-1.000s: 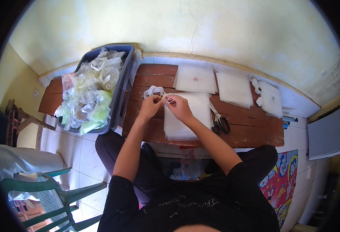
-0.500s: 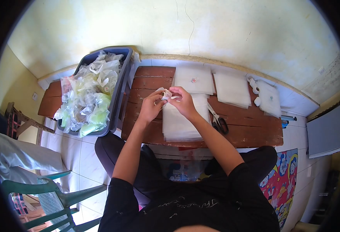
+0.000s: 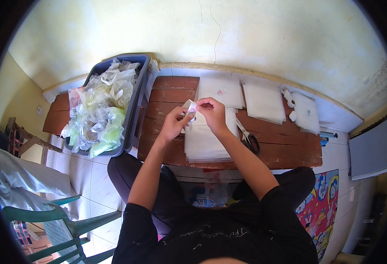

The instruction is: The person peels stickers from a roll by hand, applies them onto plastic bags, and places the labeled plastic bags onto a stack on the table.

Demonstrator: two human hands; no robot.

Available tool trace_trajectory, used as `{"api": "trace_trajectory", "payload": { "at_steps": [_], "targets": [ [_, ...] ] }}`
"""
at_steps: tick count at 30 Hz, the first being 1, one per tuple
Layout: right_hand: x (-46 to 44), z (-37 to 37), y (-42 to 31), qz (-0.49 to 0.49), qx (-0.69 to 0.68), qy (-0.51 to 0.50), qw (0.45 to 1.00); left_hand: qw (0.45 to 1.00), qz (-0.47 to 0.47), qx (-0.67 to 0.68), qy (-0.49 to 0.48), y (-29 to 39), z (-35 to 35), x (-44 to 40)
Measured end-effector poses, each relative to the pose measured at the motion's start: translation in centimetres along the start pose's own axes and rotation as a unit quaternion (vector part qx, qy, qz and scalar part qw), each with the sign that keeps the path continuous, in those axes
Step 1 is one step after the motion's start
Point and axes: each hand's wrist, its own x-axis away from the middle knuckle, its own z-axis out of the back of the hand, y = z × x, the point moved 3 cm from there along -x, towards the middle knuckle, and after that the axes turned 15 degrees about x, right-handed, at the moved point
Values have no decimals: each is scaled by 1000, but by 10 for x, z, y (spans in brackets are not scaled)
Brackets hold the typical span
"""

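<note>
My left hand (image 3: 172, 125) is wrapped round a small white roll of printed stickers (image 3: 189, 105), held above the table. My right hand (image 3: 214, 116) pinches the right edge of a sticker on that roll, thumb and forefinger together. Beneath both hands lies a stack of clear plastic bags (image 3: 206, 143). Another stack of bags (image 3: 224, 83) sits behind it, with a small sticker (image 3: 221, 91) on top. Black-handled scissors (image 3: 249, 141) rest on the wood just right of the near stack.
A grey tub (image 3: 130, 127) heaped with filled plastic bags (image 3: 101, 108) stands at left. On the brown wooden table (image 3: 281, 149) are a further bag stack (image 3: 264, 101), white rolls (image 3: 289, 97) and bags (image 3: 307, 112) at right. A green chair (image 3: 72, 224) is lower left.
The roll has turned so that its printed face shows more. My right hand has shifted slightly right and up, its fingers now pinching at the sticker's edge.
</note>
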Motion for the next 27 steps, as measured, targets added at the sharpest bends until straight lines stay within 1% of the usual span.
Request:
{"api": "trace_trajectory", "payload": {
  "at_steps": [2,3,5,6,8,9,10,12,13,15,18,22,24,27],
  "targets": [
    [-1,1,0,27,1,32,999,1000,6,14,-5,-3,1,-1],
    [-1,1,3,29,1,32,999,999,12,28,-10,-5,1,-1],
    [-1,2,7,52,55,43,996,999,11,32,-14,-14,7,-3],
    [0,2,6,54,55,44,996,999,13,37,-18,-13,7,-4],
    [3,-3,3,90,72,-6,993,1000,8,26,-8,-9,8,-4],
    [6,-4,-3,126,96,-24,987,1000,6,15,4,-6,8,-3],
    [9,-4,-7,125,95,-24,987,1000,7,15,4,-4,7,-2],
    [14,-5,-14,164,181,-41,969,999,-21,26,26,-1,6,-1],
    [15,-4,-13,162,180,-42,969,999,-19,26,26,-2,7,0],
    [15,-3,-16,195,231,-42,952,999,-26,16,19,-3,7,-1],
    [14,1,-16,185,240,-70,950,999,-32,-24,-3,-3,8,0],
    [15,4,-18,177,234,-87,952,999,-15,-40,2,4,4,3],
    [16,5,-18,167,229,-92,955,995,-51,-82,-27,8,1,3],
    [16,7,-15,167,226,-95,955,992,-61,-106,-37,11,-2,4]
  ]
}}
